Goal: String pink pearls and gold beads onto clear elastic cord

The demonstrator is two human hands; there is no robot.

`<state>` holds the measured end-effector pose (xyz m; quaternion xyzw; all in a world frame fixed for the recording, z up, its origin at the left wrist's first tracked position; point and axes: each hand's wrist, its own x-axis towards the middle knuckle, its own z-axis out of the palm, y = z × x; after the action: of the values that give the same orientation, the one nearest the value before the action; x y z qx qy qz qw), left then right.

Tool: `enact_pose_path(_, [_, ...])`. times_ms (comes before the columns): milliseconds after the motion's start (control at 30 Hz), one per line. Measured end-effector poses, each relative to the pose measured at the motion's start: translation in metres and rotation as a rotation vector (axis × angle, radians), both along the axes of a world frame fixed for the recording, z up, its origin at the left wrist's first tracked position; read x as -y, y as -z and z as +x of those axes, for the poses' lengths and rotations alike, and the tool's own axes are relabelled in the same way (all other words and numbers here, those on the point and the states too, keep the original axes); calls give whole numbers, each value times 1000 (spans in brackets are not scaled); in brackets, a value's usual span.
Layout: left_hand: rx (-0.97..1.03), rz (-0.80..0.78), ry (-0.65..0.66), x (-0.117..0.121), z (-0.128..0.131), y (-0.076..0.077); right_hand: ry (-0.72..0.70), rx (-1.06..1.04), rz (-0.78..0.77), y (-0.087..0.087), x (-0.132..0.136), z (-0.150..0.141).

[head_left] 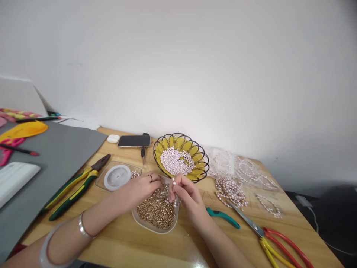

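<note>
My left hand (139, 189) hovers over a clear dish (139, 219) full of small gold beads, fingers curled as if pinching something too small to make out. A ring sits on one finger and two bracelets on the wrist. My right hand (185, 193) is over the same dish, fingers pinched on a short strand of pearl beads (174, 181). Just behind both hands stands a black wire basket (203, 163) with a yellow liner, holding a heap of pale pink pearls (176, 160).
Green-yellow pliers (78, 184) and a spool of clear thread (117, 177) lie left. A phone (134, 141), earbud case (113, 139) and key are at the back. Finished pearl strands (230, 190), teal-handled tool (223, 217) and red-yellow scissors (273, 242) lie right. A grey mat (50, 160) covers the left.
</note>
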<state>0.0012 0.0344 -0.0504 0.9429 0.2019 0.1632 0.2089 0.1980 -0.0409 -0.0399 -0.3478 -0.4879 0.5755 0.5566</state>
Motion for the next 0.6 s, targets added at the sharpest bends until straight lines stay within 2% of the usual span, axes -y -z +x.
enact_pose_path(200, [42, -45, -29, 0, 0, 1, 1, 24, -13, -4, 0, -1])
enact_pose_path(433, [18, -66, -72, -2, 3, -12, 1, 35, -4, -5, 0, 1])
enact_pose_path(500, [71, -142, -104, -1, 3, -18, -5, 42, -8, -6, 0, 1])
enact_pose_path(600, [218, -376, -162, 2, 3, -27, -35, 45, -11, -7, 1, 1])
